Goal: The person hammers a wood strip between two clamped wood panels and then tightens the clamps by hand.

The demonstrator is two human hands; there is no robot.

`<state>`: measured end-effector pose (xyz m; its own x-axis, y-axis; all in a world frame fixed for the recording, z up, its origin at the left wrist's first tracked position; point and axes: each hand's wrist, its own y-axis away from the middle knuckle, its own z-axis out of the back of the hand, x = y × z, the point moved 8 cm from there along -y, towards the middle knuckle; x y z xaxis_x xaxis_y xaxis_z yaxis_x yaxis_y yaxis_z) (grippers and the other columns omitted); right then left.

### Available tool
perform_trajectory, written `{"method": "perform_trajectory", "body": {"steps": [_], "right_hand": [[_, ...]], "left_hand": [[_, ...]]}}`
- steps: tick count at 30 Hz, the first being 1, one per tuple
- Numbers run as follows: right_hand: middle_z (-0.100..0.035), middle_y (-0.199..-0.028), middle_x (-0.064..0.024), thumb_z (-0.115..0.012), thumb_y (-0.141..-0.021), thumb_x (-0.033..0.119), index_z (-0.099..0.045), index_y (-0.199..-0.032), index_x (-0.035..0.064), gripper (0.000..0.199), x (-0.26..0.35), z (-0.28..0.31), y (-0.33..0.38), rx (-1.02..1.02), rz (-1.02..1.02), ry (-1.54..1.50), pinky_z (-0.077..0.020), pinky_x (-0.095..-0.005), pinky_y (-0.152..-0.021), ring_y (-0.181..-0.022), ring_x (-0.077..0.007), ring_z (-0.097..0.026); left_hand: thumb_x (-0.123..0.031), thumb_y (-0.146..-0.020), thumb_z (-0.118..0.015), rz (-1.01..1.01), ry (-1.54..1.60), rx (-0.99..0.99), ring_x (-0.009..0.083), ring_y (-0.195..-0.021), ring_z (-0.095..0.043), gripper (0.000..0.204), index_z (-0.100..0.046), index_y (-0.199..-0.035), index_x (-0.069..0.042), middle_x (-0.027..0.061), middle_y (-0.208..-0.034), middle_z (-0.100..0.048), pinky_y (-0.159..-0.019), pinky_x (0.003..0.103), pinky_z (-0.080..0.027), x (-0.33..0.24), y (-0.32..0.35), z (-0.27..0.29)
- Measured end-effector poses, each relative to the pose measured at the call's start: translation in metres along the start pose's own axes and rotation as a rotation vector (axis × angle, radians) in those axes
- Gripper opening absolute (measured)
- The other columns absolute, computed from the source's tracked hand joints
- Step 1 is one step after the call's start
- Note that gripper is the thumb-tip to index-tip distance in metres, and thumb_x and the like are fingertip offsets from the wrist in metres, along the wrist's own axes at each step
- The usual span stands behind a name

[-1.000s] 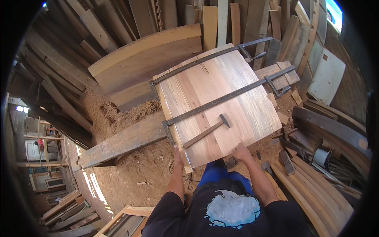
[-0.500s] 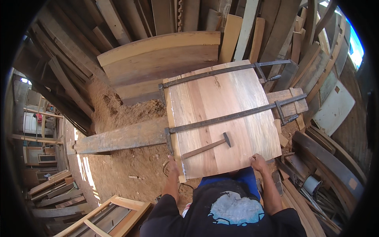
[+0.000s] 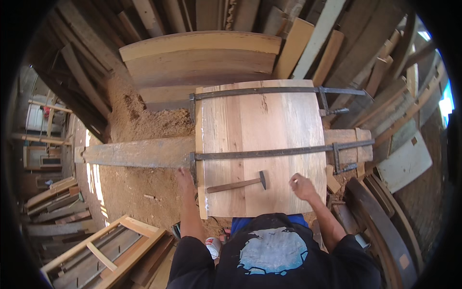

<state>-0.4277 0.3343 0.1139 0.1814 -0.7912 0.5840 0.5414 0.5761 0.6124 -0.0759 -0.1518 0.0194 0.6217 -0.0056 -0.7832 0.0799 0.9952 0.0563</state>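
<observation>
- While I watch the head view, the hammer (image 3: 238, 184) lies flat on the panel (image 3: 262, 144), long axis left-right, head right.
- Left hand (image 3: 184, 176) rests open on the panel's left edge, gripping nothing.
- Right hand (image 3: 302, 186) loosely curled, empty.

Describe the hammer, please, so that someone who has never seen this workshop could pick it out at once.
Start at the big pale wooden panel in the middle, gripped across by two long dark bar clamps. On the panel's near part, just below the nearer clamp and between the left hand and right hand, lies the hammer. It is the only loose tool on the panel: short brown wooden handle, small dark metal head.
</observation>
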Motion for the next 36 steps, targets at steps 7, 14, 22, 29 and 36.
{"method": "perform_trajectory", "body": {"steps": [7,14,22,29,36], "right_hand": [[-0.063,-0.110,-0.0307,-0.055,-0.094,0.040,-0.028,-0.148,0.0056,0.070,0.123,-0.111,-0.040,0.603,0.222,-0.143,-0.0456,-0.0477,-0.095,-0.106,-0.0428,-0.062],[-0.066,-0.113,-0.0228,-0.056,-0.092,0.040,-0.056,-0.130,0.0078,0.050,0.133,-0.155,-0.061,0.334,0.253,0.018,-0.0482,-0.0458,-0.093,-0.106,-0.0398,-0.063],[-0.070,-0.092,-0.0147,-0.064,-0.087,0.033,-0.065,-0.094,0.0070,0.026,0.077,-0.136,-0.048,0.132,-0.035,-0.005,-0.0493,-0.0454,-0.083,-0.095,-0.0345,-0.065],[-0.063,-0.081,-0.0151,-0.066,-0.083,0.021,-0.063,-0.087,0.0054,0.017,0.117,-0.126,-0.056,0.007,0.082,0.154,-0.0484,-0.0440,-0.074,-0.077,-0.0331,-0.060],[-0.061,-0.087,-0.0160,-0.063,-0.086,0.008,-0.047,-0.126,-0.0028,0.044,0.291,-0.017,-0.119,-0.193,0.441,-0.495,-0.0507,-0.0356,-0.071,-0.078,-0.0226,-0.062]], "left_hand": [[-0.029,-0.092,-0.061,-0.125,-0.092,0.212,0.0319,-0.089,-0.059,0.035,-0.055,-0.109,0.002,0.0202,-0.096,-0.060,-0.082,0.041,-0.045,-0.141,-0.033,-0.138],[-0.028,-0.092,-0.062,-0.081,-0.324,0.327,0.0250,-0.077,-0.058,0.037,-0.056,-0.112,0.002,0.0118,-0.084,-0.060,-0.072,0.039,-0.047,-0.083,-0.147,-0.166],[-0.021,-0.095,-0.063,0.173,0.301,0.720,0.0072,-0.063,-0.046,0.017,-0.061,-0.092,-0.004,-0.0040,-0.075,-0.054,-0.055,0.027,-0.039,-0.130,-0.111,-0.236],[-0.039,-0.100,-0.053,0.355,0.677,0.802,0.0164,-0.104,-0.057,0.048,-0.055,-0.129,0.000,0.0090,-0.117,-0.062,-0.091,0.030,-0.045,-0.091,-0.110,-0.258],[-0.072,-0.093,-0.034,0.492,0.629,0.684,0.0233,-0.137,-0.034,0.097,-0.031,-0.141,0.012,0.0198,-0.148,-0.037,-0.116,0.036,-0.021,-0.086,-0.143,-0.259]]}}
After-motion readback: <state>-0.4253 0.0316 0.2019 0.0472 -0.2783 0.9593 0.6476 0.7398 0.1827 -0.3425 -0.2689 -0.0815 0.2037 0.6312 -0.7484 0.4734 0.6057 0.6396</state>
